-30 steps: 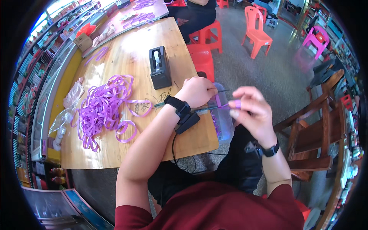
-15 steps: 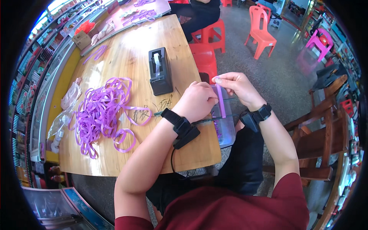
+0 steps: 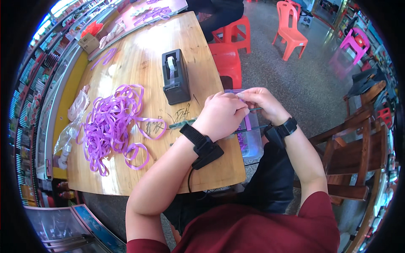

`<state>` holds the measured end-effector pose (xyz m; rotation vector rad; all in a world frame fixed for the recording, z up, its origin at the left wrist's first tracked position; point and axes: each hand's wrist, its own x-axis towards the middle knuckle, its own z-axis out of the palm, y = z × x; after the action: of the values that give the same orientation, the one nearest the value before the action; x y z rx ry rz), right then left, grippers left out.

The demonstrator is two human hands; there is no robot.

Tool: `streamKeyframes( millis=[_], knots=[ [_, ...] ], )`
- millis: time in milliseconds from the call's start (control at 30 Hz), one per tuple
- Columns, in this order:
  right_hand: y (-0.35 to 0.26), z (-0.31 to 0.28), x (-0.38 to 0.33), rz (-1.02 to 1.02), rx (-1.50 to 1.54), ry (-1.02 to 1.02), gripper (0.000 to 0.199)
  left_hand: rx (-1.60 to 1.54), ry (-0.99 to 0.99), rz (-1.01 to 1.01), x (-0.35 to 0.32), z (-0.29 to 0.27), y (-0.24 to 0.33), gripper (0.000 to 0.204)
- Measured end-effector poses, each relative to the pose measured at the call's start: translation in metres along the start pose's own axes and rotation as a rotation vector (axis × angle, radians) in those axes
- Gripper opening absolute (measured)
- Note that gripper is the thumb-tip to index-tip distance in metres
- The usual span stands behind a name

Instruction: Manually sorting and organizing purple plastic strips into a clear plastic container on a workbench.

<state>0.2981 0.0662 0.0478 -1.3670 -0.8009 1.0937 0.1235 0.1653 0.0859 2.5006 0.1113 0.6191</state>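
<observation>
Beyond the right edge of the table [image 3: 130, 63], we find both hands brought together over a clear plastic container [image 3: 256, 145], with a purple strip [image 3: 247, 122] between them. We note the governing relation as follows: the visible length of strip lies just to the right of the left hand [image 3: 222, 116] and on the wearer's side of the right hand's fingertips, its long axis running away from the body, across two thin dark green rods that run left to right. Whether it loops around the rods or merely passes over them, we cannot tell. We record the right hand [image 3: 262, 103] as pinching the strip's far end between thumb and fingers. The left hand is curled, its back toward us and its thumb pointing right; its fingertips are hidden, so we cannot tell what it grasps. Both hands meet at that far end, and we cannot rank either as nearer. On the left, the table edge passes beneath the left hand, and the black tape dispenser [image 3: 175, 78] stands near, beyond it; the purple ribbon pile [image 3: 109, 122] lies well apart. On the right, we observe speckled floor extending toward a wooden chair [image 3: 358, 156].
</observation>
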Motion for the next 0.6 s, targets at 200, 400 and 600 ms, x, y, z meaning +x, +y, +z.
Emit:
streamKeyframes(
  millis=[200,400,600],
  knots=[
    [0.027,-0.009,-0.032,0.134,-0.069,-0.033,0.019,0.079,-0.079,-0.094,0.002,-0.001,0.0,0.019],
    [0.038,0.02,-0.091,0.042,-0.117,0.056,0.016,0.178,-0.144,-0.097,0.001,0.0,0.001,0.023],
    [0.049,0.039,-0.088,-0.063,0.096,0.108,0.047,0.174,-0.167,-0.146,0.003,0.001,0.005,0.025]
  ],
)
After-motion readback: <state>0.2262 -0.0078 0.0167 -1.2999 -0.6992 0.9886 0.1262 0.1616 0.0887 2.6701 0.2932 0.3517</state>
